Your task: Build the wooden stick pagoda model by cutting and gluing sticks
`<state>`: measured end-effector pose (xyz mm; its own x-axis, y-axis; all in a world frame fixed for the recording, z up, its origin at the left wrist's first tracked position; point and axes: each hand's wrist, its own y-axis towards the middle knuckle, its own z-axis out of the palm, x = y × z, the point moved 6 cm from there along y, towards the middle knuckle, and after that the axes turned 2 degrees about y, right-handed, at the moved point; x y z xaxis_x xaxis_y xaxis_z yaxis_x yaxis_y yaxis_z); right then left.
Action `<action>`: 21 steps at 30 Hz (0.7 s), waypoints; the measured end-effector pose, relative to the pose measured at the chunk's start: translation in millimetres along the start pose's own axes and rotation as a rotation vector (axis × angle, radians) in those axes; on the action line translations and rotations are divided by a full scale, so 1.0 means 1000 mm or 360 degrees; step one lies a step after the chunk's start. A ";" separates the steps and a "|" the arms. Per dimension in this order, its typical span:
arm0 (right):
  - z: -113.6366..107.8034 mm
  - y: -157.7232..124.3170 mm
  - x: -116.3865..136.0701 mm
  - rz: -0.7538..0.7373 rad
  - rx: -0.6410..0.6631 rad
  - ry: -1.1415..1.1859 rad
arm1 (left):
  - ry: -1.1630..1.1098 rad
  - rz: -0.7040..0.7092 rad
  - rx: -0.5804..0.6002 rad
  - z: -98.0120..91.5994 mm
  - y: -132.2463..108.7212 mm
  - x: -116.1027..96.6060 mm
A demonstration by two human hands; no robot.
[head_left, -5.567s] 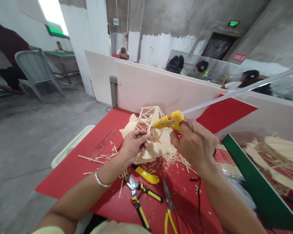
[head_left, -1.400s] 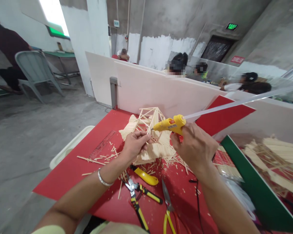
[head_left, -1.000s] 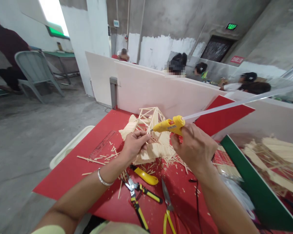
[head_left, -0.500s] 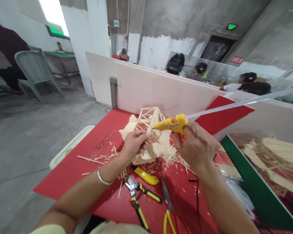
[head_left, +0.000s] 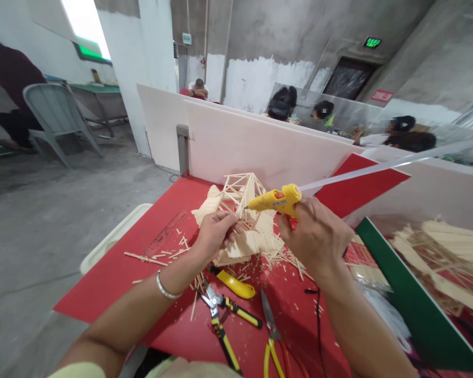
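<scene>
Broadly, the work area is bounded by a white partition (head_left: 260, 139), below which a red tabletop (head_left: 114, 278) is spread with tools and scraps. Near the partition, in the middle of the tabletop, a wooden stick structure (head_left: 256, 241) is set down, partly hidden by the hands. Much of it seems to be built: ribbed panels are formed from sticks laid side by side, and an upright frame is joined by slanting struts. Gaps are left between those struts – whether they are meant to be filled cannot be told, nor how many joints are unglued.

A yellow glue gun (head_left: 278, 200) is gripped by the right hand (head_left: 319, 226), its fingers curled round the handle. The nozzle is held just beside the left fingertips; contact cannot be made out. By the left hand (head_left: 216, 236), thumb and forefinger pressed together, what seems a thin stick is pinched against the frame's near side – one joint, apparently, in progress.

Nearer the body, snips (head_left: 215, 301), pliers (head_left: 273, 328) and a yellow-handled cutter (head_left: 236, 283) are laid aside, unheld. Smallest of all, cut stick ends (head_left: 183, 241) are scattered about.
</scene>
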<state>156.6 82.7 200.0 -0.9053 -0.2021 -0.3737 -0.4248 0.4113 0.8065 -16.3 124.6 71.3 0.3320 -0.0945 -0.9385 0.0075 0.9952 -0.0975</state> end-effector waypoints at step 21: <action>0.002 -0.003 0.004 -0.0015 0.0001 0.0046 | 0.0044 0.0004 -0.0040 -0.004 0.004 0.007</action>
<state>154.3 82.3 195.6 -0.9005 -0.2319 -0.3678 -0.4334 0.4098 0.8026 -17.5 127.7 62.9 0.3056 -0.0929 -0.9476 -0.0169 0.9945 -0.1029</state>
